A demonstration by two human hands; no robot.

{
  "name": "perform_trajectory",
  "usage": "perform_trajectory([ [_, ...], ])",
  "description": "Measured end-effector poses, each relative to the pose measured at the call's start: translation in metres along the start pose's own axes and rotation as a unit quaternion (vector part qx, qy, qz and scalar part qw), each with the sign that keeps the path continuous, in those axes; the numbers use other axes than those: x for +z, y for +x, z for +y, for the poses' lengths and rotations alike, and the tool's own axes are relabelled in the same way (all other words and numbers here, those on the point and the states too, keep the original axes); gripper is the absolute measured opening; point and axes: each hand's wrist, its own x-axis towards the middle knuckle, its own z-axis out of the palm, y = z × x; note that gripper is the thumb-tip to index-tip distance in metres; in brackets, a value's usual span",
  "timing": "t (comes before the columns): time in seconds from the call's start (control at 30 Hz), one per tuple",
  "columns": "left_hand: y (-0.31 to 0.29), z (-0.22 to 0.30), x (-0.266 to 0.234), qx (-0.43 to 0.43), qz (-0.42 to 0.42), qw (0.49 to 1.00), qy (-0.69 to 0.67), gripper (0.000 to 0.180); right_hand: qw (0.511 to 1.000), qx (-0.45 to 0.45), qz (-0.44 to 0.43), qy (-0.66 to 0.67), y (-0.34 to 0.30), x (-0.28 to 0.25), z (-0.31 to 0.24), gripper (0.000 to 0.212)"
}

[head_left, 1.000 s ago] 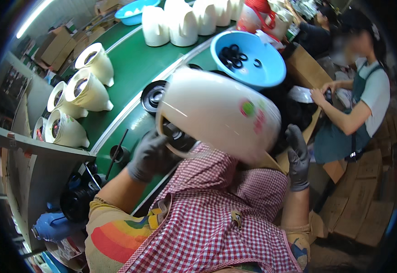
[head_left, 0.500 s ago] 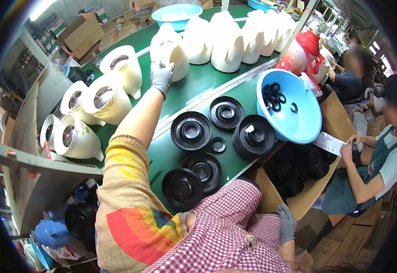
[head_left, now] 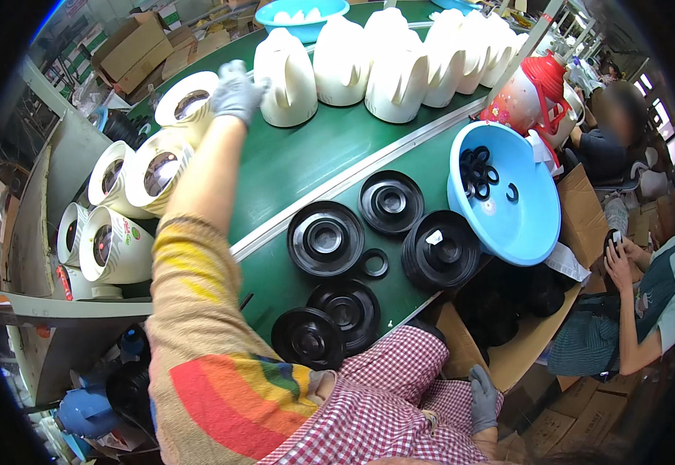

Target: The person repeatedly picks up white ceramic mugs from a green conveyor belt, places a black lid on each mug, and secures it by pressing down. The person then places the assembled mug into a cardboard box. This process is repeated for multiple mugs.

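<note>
Factory line w/ a green conveyor belt; white jug bodies lie on their sides at far left, w/ the gloved left hand closed over the rim of one white jug body just beside an upright white jug. Mid: black round bases on the belt's near strip, then a blue basin of black rings. Gloved right hand hangs low by the checked apron, fingers loosely curled, holding nothing.
</note>
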Motion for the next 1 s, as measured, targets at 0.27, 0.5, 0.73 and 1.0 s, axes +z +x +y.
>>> perform_trajectory([
  [0.27,0.000,-0.062,-0.073,-0.030,-0.221,0.944,0.243,0.040,0.998,-0.033,-0.011,-0.046,0.006,0.005,0.000,0.041],
  [0.5,-0.004,0.020,-0.208,0.064,-0.157,0.980,0.101,0.027,0.995,-0.072,0.022,0.066,-0.027,-0.012,0.000,0.040],
  [0.73,-0.125,0.145,-0.354,0.341,-0.125,0.896,-0.255,0.034,0.977,-0.177,0.113,0.037,-0.047,-0.033,-0.012,0.035],
  [1.0,-0.280,0.275,-0.324,0.650,-0.228,0.596,-0.411,0.025,0.925,-0.370,0.086,0.026,-0.059,-0.085,-0.126,0.083],
])
